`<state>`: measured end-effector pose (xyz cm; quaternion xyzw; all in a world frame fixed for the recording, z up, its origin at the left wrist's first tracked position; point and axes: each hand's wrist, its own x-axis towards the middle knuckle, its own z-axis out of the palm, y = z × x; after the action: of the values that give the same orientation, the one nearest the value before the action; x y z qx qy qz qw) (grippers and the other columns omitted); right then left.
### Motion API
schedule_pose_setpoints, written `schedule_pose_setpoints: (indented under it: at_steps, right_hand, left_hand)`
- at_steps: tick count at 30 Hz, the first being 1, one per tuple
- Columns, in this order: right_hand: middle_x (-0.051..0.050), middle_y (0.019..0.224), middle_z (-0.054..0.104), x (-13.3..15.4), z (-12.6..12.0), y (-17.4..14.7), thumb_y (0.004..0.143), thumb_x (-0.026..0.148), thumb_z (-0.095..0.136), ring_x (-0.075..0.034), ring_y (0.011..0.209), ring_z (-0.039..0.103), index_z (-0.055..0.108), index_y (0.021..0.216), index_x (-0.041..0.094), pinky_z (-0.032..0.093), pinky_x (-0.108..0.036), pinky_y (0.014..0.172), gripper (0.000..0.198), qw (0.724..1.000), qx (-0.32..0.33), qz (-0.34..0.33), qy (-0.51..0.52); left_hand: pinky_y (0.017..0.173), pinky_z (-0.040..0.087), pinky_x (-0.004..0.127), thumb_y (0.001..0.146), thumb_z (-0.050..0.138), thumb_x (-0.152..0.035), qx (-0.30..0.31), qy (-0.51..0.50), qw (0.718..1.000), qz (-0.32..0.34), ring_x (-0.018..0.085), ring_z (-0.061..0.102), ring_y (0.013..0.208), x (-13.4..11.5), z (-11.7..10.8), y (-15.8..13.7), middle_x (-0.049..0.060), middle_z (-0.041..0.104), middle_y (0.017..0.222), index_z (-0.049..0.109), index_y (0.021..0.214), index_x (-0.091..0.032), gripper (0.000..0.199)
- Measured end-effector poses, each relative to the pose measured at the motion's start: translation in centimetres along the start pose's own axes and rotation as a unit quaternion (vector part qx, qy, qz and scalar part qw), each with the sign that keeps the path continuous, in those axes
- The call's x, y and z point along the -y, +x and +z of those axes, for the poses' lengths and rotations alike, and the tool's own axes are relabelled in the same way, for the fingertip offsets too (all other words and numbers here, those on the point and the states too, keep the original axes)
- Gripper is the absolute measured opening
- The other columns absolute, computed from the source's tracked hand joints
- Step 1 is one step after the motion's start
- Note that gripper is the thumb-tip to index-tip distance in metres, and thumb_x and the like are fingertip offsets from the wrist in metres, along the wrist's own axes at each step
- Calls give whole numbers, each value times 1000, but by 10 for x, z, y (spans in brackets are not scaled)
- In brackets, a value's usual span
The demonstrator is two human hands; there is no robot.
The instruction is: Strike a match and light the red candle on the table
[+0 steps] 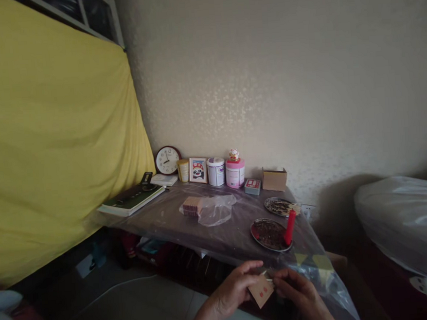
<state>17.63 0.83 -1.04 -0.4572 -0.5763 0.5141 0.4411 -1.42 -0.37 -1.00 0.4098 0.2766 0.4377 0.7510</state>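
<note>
My left hand (234, 286) is closed round a small tan matchbox (261, 293) with red marks on its face, held tilted in front of the table's near edge. Pale matchsticks (268, 280) show at the box's upper edge. The fingers of my right hand (297, 290) are pinched at that edge, on the end of a pale matchstick. Beyond my hands a red candle (290, 228) stands, slightly tilted, at the right side of a round metal plate (253, 231) covered with dark residue.
A second plate (267, 206) bears dark and pale sticks. A wrapped stack of small boxes (191, 206) lies mid-table in clear plastic (217, 213). Along the wall stand a clock (167, 160), a panda picture (198, 171), tins (216, 173) and a cardboard box (274, 180). Books (132, 201) lie left.
</note>
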Motion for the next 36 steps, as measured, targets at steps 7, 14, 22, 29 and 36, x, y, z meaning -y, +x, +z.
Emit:
schedule_pose_setpoints:
  at_steps: [7,14,22,29,36]
  right_hand:
    - [3,55,57,4,-5,0,59,45,75,-10,54,49,65,65,17,38,-20,54,30,999,17,27,28]
    - [2,62,59,-9,-12,2,64,45,73,-10,58,51,66,73,18,41,-21,57,30,998,32,32,52]
    - [2,63,60,-5,-11,2,62,46,74,-11,59,53,66,71,17,43,-21,58,31,998,22,35,51]
    - [2,60,63,-1,-18,0,59,40,78,-11,57,57,67,66,18,46,-21,56,25,995,-1,50,84]
    - [2,73,69,14,-23,-5,49,35,84,-12,60,64,63,64,20,53,-22,62,30,963,-151,19,225]
  left_hand:
    - [85,40,37,60,74,-18,76,107,991,-1,24,54,101,-10,-4,-11,8,62,108,56,119,-21,62]
    - [91,38,44,53,80,-21,96,115,989,-18,26,54,105,-13,-1,-14,8,62,108,55,120,-24,72]
    - [97,34,50,48,82,-16,114,106,988,16,31,48,116,-7,-2,-11,8,46,131,58,115,-28,73]
    - [97,34,48,54,80,-17,117,88,989,14,29,48,116,-11,0,-13,8,57,118,56,116,-25,67]
    - [85,40,34,61,73,-13,112,70,991,24,22,54,105,-16,1,-17,7,61,112,49,122,-26,67]
